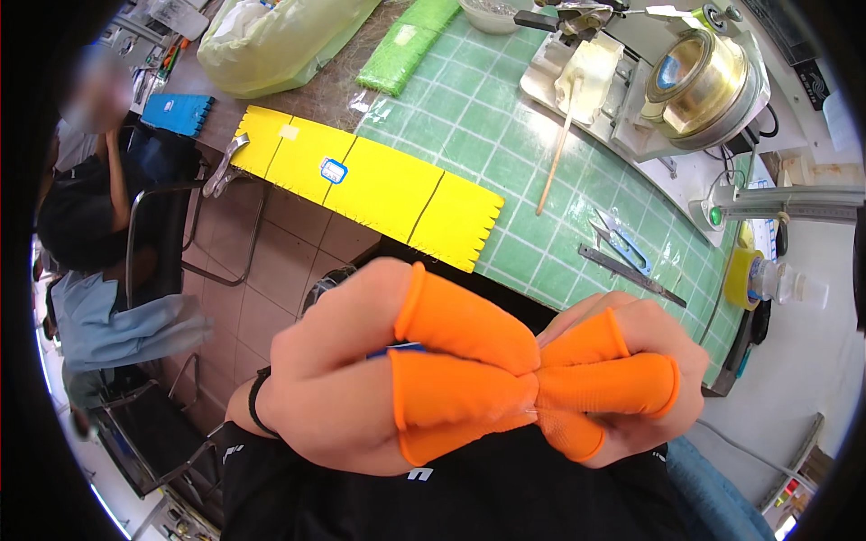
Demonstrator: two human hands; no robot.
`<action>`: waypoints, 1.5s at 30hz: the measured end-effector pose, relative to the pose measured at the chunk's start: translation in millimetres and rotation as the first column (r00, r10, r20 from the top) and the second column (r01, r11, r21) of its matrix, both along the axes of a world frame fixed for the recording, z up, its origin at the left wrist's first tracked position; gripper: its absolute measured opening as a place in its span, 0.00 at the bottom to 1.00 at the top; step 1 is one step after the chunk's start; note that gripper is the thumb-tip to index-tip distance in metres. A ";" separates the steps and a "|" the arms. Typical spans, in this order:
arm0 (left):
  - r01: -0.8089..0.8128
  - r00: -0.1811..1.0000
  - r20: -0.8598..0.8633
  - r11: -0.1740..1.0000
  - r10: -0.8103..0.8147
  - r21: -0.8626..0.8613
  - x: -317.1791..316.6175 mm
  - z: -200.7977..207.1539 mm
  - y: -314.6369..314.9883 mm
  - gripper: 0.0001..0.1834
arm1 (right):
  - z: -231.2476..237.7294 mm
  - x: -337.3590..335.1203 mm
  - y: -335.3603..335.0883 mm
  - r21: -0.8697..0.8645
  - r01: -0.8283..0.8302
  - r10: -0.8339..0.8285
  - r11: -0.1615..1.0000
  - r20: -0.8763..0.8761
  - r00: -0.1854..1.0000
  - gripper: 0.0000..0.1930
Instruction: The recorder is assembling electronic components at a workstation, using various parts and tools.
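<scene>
My left hand [338, 374] and my right hand [663, 361] meet in front of my black shirt, just off the table's near edge. Orange rubber finger cots [469, 392] cover fingers and thumbs on both. The fingertips pinch together and press against each other at the middle. Whatever lies between them, if anything, is hidden or too fine to see. Beyond my hands, a yellow notched card strip [379, 185] lies along the table edge, held at its left end by a metal spring clamp [225, 165]. Thread snips [624, 242] and a steel ruler [631, 276] rest to the right.
On the green tiled mat [514, 158] stands a machine with a brass-coloured spool [695, 81]. A thin wooden stick [555, 162] leans from it. Farther back are a green bundle [410, 45] and a plastic bag [280, 45]. A person [86, 189] sits at the left near chairs.
</scene>
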State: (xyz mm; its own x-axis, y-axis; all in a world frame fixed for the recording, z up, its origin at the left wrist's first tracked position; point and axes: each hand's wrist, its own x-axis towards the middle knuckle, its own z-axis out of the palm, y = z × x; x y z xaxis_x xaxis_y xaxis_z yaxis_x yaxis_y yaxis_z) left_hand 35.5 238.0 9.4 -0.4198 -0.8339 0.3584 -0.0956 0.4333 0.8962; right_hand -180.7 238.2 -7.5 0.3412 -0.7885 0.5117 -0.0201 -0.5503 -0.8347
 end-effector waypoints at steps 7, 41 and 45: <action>-0.030 1.000 -0.003 0.999 0.030 0.041 2.1 0.2 1.0 0.17 | 2.8 9.0 2.2 0.124 0.122 -0.125 0.985 0.017 0.992 0.12; -0.035 0.999 0.009 0.990 0.036 -0.137 -7.0 -11.5 0.7 0.18 | -0.2 -3.3 5.7 0.267 -0.081 0.037 0.960 0.166 0.985 0.15; -0.052 0.996 0.066 0.991 0.060 -0.126 -7.9 -13.2 4.0 0.19 | -5.7 1.0 6.2 0.206 0.027 -0.062 0.978 0.166 0.984 0.13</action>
